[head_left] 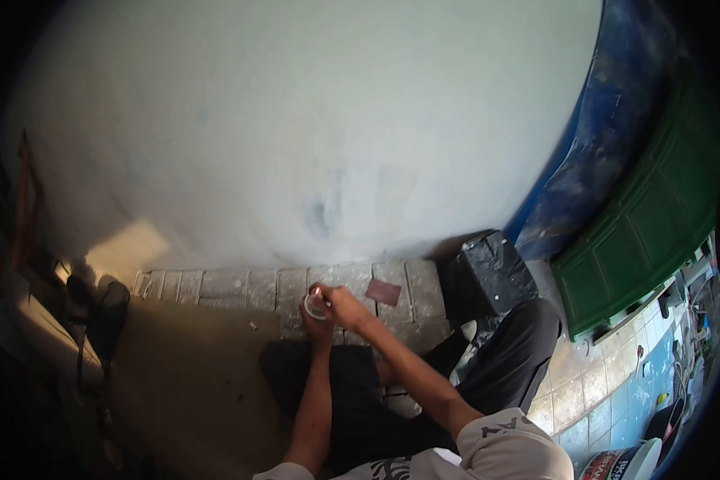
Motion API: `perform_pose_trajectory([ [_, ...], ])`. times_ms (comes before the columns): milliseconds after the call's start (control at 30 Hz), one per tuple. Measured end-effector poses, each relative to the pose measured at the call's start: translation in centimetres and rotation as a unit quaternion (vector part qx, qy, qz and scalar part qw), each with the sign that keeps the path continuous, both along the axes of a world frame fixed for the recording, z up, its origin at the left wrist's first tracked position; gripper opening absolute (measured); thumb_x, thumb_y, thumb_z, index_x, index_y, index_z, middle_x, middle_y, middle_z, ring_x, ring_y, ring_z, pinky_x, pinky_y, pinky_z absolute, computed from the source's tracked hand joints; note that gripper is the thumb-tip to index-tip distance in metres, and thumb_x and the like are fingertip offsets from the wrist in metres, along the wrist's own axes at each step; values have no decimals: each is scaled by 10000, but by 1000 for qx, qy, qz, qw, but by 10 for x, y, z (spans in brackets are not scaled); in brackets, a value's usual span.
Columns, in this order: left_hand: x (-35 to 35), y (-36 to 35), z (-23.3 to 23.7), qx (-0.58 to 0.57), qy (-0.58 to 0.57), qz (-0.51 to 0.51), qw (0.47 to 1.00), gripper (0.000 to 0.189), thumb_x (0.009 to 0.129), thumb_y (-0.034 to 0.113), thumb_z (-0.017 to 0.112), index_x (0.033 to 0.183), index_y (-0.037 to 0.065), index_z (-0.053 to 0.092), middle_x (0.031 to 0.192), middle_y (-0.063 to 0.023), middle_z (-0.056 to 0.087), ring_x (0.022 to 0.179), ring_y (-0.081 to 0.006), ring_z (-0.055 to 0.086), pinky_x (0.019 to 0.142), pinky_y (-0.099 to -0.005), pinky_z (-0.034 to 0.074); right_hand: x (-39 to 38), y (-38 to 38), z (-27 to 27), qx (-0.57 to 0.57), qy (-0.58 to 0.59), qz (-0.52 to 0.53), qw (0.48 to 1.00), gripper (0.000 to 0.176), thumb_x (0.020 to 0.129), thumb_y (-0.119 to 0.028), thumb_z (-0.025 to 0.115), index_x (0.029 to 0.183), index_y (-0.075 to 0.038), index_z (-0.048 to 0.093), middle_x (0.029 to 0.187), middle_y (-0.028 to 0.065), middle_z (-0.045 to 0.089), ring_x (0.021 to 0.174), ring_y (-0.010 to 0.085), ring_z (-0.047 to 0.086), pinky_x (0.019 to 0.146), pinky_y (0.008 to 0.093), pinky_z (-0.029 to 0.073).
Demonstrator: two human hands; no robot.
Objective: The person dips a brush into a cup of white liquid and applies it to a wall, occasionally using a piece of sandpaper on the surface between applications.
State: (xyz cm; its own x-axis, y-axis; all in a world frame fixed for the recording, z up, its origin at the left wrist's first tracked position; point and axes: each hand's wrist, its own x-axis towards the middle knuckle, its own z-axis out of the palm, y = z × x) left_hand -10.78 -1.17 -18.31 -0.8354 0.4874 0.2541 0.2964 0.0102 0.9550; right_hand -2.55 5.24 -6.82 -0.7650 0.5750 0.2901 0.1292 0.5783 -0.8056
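My left hand (318,328) is closed around a small round container with a pale rim (317,315), held low in front of the wall. Over its top, my right hand (340,309) has its fingers bent together. Whatever those fingers grip is too small to name. To the right of my hands, a flat reddish-brown rectangle (383,293) lies on the paving blocks (248,286), touched by neither hand.
A pale wall (296,136) rises ahead. A black plastic-wrapped box (496,272) stands right of my hands, near a green ribbed panel (640,216) and a blue sheet (588,136). A brown mat or board (192,368) lies left; a printed bucket (628,462) stands lower right.
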Motion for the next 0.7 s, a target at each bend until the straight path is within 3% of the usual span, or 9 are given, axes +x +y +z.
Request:
perform_pose_trajectory([
  [167,-3,1,-10,65,72,-5,995,320,1000,265,695,1205,44,588,1040,-188,703,967,-350,721,800,-442,559,2,-5,9,6,21,30,999,244,1025,-236,613,1144,-23,603,887,281,697,878,505,671,735,551,521],
  [233,-1,-2,-7,-37,41,-8,998,335,1094,336,542,1230,34,597,1109,-200,710,1071,-347,712,894,-436,543,3,-4,11,34,-16,42,998,242,1034,-264,585,1154,-55,607,883,269,700,885,501,671,749,561,521],
  [333,-1,-3,-11,-11,69,-15,997,355,1101,334,524,1248,17,583,1113,-199,704,1083,-326,702,909,-426,536,10,-7,21,81,-101,35,991,240,1037,-290,560,1156,-91,620,872,260,700,882,500,670,763,568,518],
  [433,-5,0,-26,21,87,-38,995,354,1107,313,507,1266,3,572,1139,-194,696,1099,-315,695,914,-423,532,10,0,17,71,-71,55,993,235,1032,-274,572,1157,-84,634,896,239,712,894,484,678,771,550,524],
  [500,-8,1,-38,11,93,-40,995,339,1074,271,593,1282,5,567,1147,-181,694,1094,-306,694,921,-420,531,10,1,11,55,-21,90,994,215,1022,-249,587,1132,-67,625,899,239,705,897,482,675,767,542,518],
  [567,-14,7,-51,95,105,-73,987,428,968,245,754,1281,25,563,1131,-146,686,1069,-282,692,924,-414,532,12,3,12,56,7,98,994,189,1010,-237,592,1083,-64,613,875,248,689,897,491,664,758,547,504],
  [633,-12,5,-40,97,104,-82,986,492,907,242,812,1275,33,561,1122,-133,680,1059,-270,690,921,-411,534,12,7,11,69,-3,106,992,183,1008,-224,596,1084,-58,615,888,249,694,906,488,667,763,537,507],
  [700,-11,3,-40,82,95,-77,989,562,846,239,870,1270,41,559,1114,-120,673,1049,-259,687,917,-408,537,13,8,7,13,5,133,991,186,1007,-213,600,1100,-53,625,919,239,711,934,479,678,788,521,523],
])
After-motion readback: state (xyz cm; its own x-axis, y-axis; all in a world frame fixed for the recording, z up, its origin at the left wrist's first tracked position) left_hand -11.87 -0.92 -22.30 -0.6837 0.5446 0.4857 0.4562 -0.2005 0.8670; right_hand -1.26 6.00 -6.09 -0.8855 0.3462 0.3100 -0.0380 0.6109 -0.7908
